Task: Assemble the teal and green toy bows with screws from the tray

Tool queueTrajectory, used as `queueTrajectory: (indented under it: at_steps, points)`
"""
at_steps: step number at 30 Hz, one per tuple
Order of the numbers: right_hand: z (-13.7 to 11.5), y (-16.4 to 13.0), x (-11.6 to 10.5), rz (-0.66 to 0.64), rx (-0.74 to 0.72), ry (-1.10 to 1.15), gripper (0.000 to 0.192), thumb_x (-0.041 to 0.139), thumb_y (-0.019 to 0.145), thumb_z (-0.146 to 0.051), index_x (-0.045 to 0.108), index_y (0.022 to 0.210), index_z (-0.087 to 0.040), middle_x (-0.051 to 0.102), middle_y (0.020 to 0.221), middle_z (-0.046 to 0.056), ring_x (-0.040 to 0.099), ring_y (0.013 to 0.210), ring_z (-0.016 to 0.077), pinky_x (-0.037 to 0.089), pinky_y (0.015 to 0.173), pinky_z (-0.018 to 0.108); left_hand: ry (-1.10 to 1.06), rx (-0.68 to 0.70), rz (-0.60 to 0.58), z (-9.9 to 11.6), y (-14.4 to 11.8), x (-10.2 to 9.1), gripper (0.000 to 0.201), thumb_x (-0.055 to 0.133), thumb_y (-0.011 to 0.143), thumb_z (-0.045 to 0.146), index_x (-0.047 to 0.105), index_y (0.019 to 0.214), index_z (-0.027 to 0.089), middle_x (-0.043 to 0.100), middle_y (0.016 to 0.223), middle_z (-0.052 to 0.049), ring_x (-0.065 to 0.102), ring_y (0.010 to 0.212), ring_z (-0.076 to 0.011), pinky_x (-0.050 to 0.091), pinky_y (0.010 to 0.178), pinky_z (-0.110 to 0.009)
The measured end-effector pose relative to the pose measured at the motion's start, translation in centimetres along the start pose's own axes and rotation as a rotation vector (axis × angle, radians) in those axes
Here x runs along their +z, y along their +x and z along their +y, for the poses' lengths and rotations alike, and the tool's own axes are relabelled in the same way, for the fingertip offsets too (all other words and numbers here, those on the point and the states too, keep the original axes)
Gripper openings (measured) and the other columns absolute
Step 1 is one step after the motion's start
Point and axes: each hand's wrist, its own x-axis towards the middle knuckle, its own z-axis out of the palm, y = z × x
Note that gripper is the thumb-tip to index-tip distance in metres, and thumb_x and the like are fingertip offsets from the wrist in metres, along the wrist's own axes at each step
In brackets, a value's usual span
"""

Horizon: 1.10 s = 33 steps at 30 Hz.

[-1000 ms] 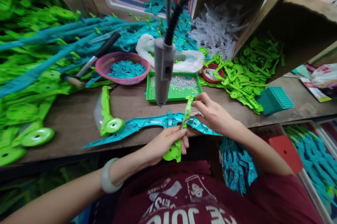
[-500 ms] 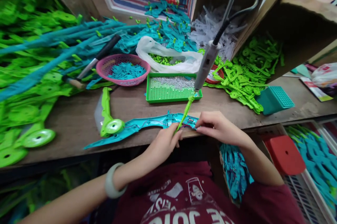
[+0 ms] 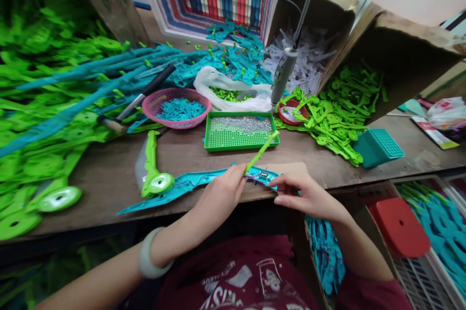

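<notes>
A long teal plastic toy part (image 3: 189, 184) lies along the front edge of the wooden table (image 3: 109, 169). My left hand (image 3: 222, 196) pinches a thin green plastic piece (image 3: 261, 150) that slants up from the teal part's middle. My right hand (image 3: 306, 196) grips the teal part's right end, where small wires and a circuit bit show. A grey hanging screwdriver (image 3: 283, 74) dangles on a cable behind, apart from both hands.
A green tray (image 3: 233, 142) of small silver screws sits just behind the hands. Around it are a pink basket (image 3: 174, 106) of teal bits, a green wheel part (image 3: 155, 174), heaps of green and teal parts, cardboard boxes (image 3: 400, 47) and a red stool (image 3: 398, 225).
The hanging screwdriver swung from in front of me back and to the right. The green piece was set into the teal part; both hands slid down to the table edge.
</notes>
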Motion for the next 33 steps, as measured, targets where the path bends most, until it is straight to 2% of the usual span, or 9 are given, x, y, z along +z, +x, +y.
queueTrajectory:
  at_steps: [3,6,8,12,18,23,27,30,33]
  points:
    - [-0.6,1.6,-1.5,0.08,-0.151,-0.195,0.015,0.06,0.098,-0.027,0.072,0.103,-0.02,0.071,0.089,0.004,0.065,0.083,0.0156,0.05,0.078,0.028,-0.002,0.027,-0.208,0.7,0.6,-1.7,0.025,0.046,0.093,0.024,0.067,0.105,0.02,0.075,0.097,-0.008,0.069,0.088,-0.0249,0.052,0.083,-0.036]
    - [0.6,3.6,-2.1,0.141,-0.184,-0.12,0.014,0.06,0.097,-0.027,0.072,0.094,-0.019,0.071,0.088,0.004,0.065,0.083,0.0161,0.049,0.077,0.028,-0.237,-0.02,-0.453,1.7,0.8,-3.3,0.026,0.048,0.096,0.035,0.067,0.106,0.021,0.071,0.07,0.0,0.068,0.068,-0.0193,0.051,0.072,-0.029]
    - [1.8,4.5,-1.5,0.133,-0.123,-0.021,0.017,0.063,0.094,-0.032,0.071,0.089,-0.018,0.07,0.085,0.004,0.064,0.08,0.0161,0.049,0.074,0.028,-0.47,-0.079,-0.515,2.1,0.7,-3.9,0.032,0.05,0.096,0.04,0.063,0.118,0.02,0.071,0.072,0.001,0.067,0.061,-0.0165,0.05,0.065,-0.027]
    - [3.5,4.6,1.1,0.053,0.066,0.279,0.033,0.07,0.087,-0.05,0.065,0.083,-0.018,0.062,0.07,-0.002,0.053,0.061,0.0108,0.042,0.058,0.023,-0.709,-0.134,-0.396,1.9,0.4,-3.8,0.037,0.056,0.092,0.044,0.059,0.118,0.017,0.073,0.087,-0.004,0.067,0.06,-0.0148,0.05,0.061,-0.027]
    - [3.5,3.1,2.9,0.064,0.237,0.685,0.046,0.076,0.077,-0.06,0.052,0.08,-0.021,0.045,0.055,-0.01,0.033,0.044,0.0054,0.021,0.041,0.019,-0.345,-0.125,-0.122,0.8,0.8,-3.2,0.025,0.054,0.091,0.041,0.061,0.103,0.02,0.067,0.067,0.002,0.062,0.06,-0.0167,0.046,0.061,-0.027]
    - [3.6,3.0,2.7,0.131,0.21,0.498,0.045,0.072,0.079,-0.06,0.055,0.078,-0.019,0.044,0.056,-0.009,0.034,0.048,0.0062,0.023,0.044,0.02,-0.518,-0.151,-0.283,1.2,0.8,-3.6,0.027,0.053,0.092,0.047,0.059,0.09,0.02,0.066,0.066,0.002,0.062,0.061,-0.0158,0.047,0.063,-0.027]
    - [3.8,2.4,4.1,0.048,0.185,0.397,0.036,0.065,0.088,-0.053,0.055,0.078,-0.02,0.041,0.059,-0.008,0.035,0.05,0.0076,0.027,0.048,0.022,-0.712,-0.202,-0.36,1.8,0.6,-3.6,0.03,0.057,0.09,0.049,0.059,0.089,0.019,0.066,0.073,0.001,0.059,0.058,-0.0124,0.047,0.063,-0.027]
    - [3.6,1.5,5.3,-0.012,0.031,0.231,0.029,0.059,0.095,-0.043,0.057,0.078,-0.02,0.049,0.066,-0.004,0.046,0.06,0.0113,0.039,0.059,0.025,-0.741,-0.206,-0.383,1.9,0.3,-3.4,0.036,0.051,0.094,0.052,0.06,0.084,0.019,0.064,0.071,0.0,0.057,0.058,-0.0118,0.047,0.063,-0.027]
    - [2.9,0.8,5.3,0.243,-0.186,-0.09,0.018,0.055,0.098,-0.034,0.064,0.089,-0.021,0.062,0.095,0.007,0.059,0.091,0.0203,0.049,0.084,0.037,-0.638,-0.183,-0.385,1.9,0.1,-3.2,0.037,0.047,0.096,0.052,0.058,0.083,0.02,0.062,0.063,0.002,0.057,0.06,-0.0131,0.046,0.063,-0.026]
